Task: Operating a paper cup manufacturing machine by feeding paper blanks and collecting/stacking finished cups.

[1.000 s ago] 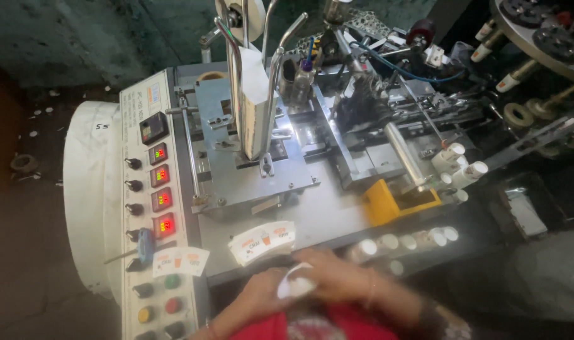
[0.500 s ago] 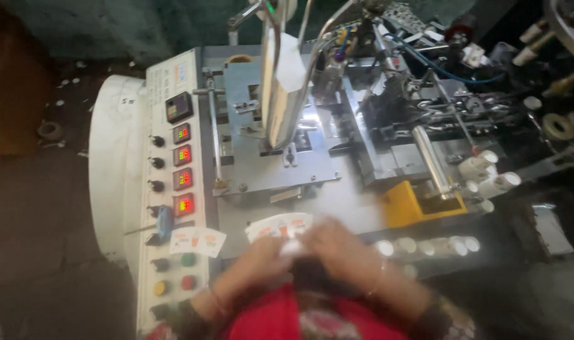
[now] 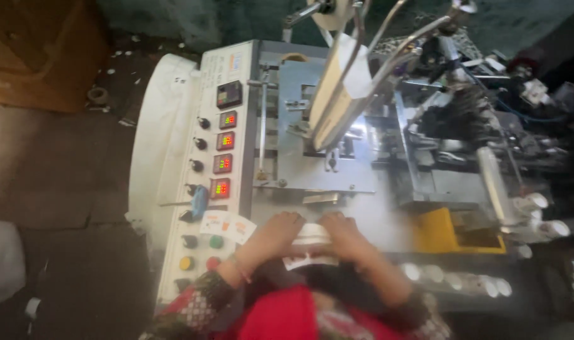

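Stack of white paper blanks (image 3: pixel 312 242) sits on the grey machine deck (image 3: pixel 369 214), front edge, right below the head camera. Both hands on it. Left hand (image 3: pixel 275 232) covers the stack's left end, fingers curled over the top edge; right hand (image 3: pixel 343 233) does the same on the right end. Each grip is narrow, closed onto the stack, fingertips nearly meeting at the middle. Printed marks show on the lowest blank; too blurred to tell more.

Just left of the left hand: two loose printed blanks (image 3: pixel 227 225) lying flat on the control panel (image 3: pixel 218 113). Panel carries four lit red digital readouts (image 3: pixel 224 164) in a column, black knobs (image 3: pixel 197 143) beside them, and green button (image 3: pixel 216 242), yellow button (image 3: pixel 186 262), red button (image 3: pixel 213 262) lower down.

Right of the right hand: yellow bracket (image 3: pixel 454 233), near but not touching. Beyond it, a row of white cups (image 3: pixel 454 280) along the machine's front edge, more cups (image 3: pixel 539 214) at far right.

Above the hands, well apart: tilted feed chute (image 3: pixel 337 94) holding paper, with metal rods alongside.

Red sleeves with patterned cuffs (image 3: pixel 202 305) at frame bottom.
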